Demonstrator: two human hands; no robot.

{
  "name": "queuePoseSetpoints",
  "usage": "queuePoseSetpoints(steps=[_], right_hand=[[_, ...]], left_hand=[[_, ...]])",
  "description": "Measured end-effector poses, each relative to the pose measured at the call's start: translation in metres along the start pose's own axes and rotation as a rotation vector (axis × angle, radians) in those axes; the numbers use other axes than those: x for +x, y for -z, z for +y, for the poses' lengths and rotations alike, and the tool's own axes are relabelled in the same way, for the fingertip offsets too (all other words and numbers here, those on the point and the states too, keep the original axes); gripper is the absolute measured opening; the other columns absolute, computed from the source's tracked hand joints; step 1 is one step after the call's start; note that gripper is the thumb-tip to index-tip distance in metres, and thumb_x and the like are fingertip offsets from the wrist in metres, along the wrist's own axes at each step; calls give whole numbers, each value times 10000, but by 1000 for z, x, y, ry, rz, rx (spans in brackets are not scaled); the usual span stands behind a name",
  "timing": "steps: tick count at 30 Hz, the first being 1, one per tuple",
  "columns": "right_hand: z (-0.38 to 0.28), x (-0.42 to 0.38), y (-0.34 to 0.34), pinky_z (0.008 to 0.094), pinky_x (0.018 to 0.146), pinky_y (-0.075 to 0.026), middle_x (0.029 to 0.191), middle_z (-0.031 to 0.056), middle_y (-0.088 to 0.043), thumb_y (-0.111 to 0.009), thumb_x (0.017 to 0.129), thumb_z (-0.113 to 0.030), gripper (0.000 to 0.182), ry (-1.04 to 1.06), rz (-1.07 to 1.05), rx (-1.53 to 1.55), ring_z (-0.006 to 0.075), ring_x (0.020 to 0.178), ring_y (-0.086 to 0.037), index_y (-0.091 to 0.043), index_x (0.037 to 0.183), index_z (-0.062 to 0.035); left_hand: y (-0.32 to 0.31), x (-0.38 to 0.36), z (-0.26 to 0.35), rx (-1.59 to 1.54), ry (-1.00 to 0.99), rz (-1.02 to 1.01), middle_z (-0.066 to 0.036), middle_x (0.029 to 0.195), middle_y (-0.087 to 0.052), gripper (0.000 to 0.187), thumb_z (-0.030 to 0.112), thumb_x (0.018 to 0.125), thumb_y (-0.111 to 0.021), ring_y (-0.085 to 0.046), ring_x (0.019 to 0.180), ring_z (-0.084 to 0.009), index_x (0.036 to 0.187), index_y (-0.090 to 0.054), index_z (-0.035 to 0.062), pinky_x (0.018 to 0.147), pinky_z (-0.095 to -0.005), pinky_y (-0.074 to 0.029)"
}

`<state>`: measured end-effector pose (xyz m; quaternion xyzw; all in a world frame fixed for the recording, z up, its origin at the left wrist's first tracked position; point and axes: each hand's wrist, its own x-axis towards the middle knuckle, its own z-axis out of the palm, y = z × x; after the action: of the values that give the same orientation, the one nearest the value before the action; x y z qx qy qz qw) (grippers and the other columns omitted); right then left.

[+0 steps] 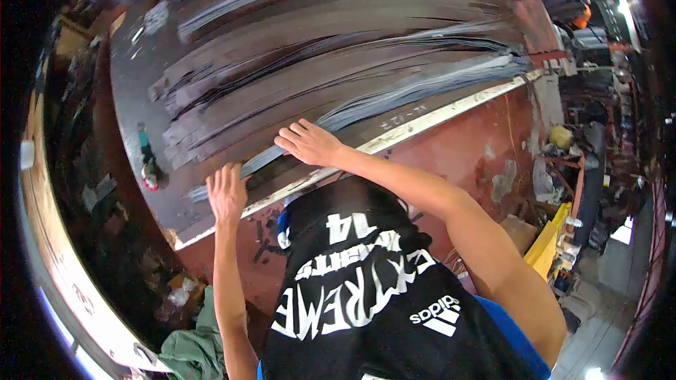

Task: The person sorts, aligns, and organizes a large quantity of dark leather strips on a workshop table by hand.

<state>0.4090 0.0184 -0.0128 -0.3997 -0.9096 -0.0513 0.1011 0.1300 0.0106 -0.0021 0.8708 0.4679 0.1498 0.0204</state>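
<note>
Steady the near bundle of thin grey strips (408, 98), lying along the worktable's pale front edge (451, 115), with light, even pressure: left hand (227, 195) near its left end, right hand (310, 143) farther along; whether clamped or merely resting, cannot tell.

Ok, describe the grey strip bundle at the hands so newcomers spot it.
Find the large dark table, then its whitish near edge. Just inside lies a bundle of thin grey strips, with left hand and right hand at it. It is the bundle closest to that edge.
</note>
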Motion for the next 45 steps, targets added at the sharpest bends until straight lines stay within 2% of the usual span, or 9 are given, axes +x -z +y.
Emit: queuePoseSetpoints(steps=[3, 12, 14, 18, 24, 25, 33, 37, 45], right_hand=[[49, -48, 16, 376, 886, -423, 1095, 68, -525, -517, 922, -229, 307, -85, -40, -7, 226, 988, -511, -550, 1190, -82], [213, -207, 54, 389, 911, -419, 1118, 70, -541, -556, 895, -237, 354, -236, -164, -88, 252, 1024, -515, -557, 1215, -87], [250, -247, 62, 397, 927, -419, 1126, 71, -550, -558, 892, -233, 359, -272, -179, -82, 254, 1040, -517, -559, 1221, -89], [312, -314, 79, 424, 996, -404, 1171, 77, -564, -612, 866, -249, 403, -332, -260, -60, 275, 1082, -523, -561, 1233, -90], [389, -407, 98, 438, 1031, -391, 1245, 87, -552, -684, 819, -255, 481, -417, -305, -76, 297, 1128, -515, -548, 1250, -92], [398, -418, 103, 442, 1041, -387, 1258, 86, -547, -695, 809, -245, 496, -477, -333, -77, 298, 1137, -511, -541, 1256, -95], [437, -462, 123, 443, 1072, -371, 1276, 85, -534, -739, 759, -206, 578, -390, -413, -102, 293, 1195, -492, -520, 1281, -96], [424, -466, 133, 457, 1069, -372, 1260, 88, -542, -737, 736, -142, 583, -440, -287, -115, 294, 1185, -492, -523, 1275, -86], [418, -481, 135, 453, 1025, -394, 1210, 100, -546, -732, 708, -88, 560, -460, -436, 29, 320, 1134, -505, -547, 1236, -95]], left_hand=[[0, -10, -2, 12, 16, -10, -88, 1136, -632, 383, 205, 779, -749, -585, 1005, -274, 1117, -624, 76, 837, -423, -414], [-3, -26, -6, 44, 138, -153, -124, 1215, -602, 445, 135, 762, -758, -526, 1170, -345, 1172, -596, 71, 1025, -498, -361], [-6, -32, -6, 112, 246, -224, -140, 1244, -580, 412, 132, 815, -715, -506, 1188, -353, 1194, -574, 55, 1030, -497, -356], [-2, -37, -4, 141, 223, -210, -175, 1249, -557, 363, 185, 920, -615, -496, 1166, -376, 1232, -533, 18, 1024, -506, -352], [5, -39, 1, 145, 318, -291, -235, 1225, -530, 384, 214, 974, -535, -471, 1142, -429, 1270, -502, -29, 994, -526, -355], [6, -36, 5, 149, 330, -286, -235, 1215, -529, 383, 210, 977, -532, -471, 1136, -431, 1271, -498, -33, 989, -525, -359], [11, -30, 16, 189, 381, -309, -240, 1259, -518, 361, 163, 975, -531, -473, 1154, -441, 1285, -489, -16, 996, -510, -368], [10, -39, 12, 208, 409, -322, -223, 1264, -521, 365, 129, 959, -536, -473, 1171, -435, 1294, -489, -8, 1009, -508, -364], [10, -36, 16, 200, 457, -338, -222, 1270, -523, 365, 100, 946, -544, -477, 1184, -431, 1292, -496, -4, 1012, -510, -367]])
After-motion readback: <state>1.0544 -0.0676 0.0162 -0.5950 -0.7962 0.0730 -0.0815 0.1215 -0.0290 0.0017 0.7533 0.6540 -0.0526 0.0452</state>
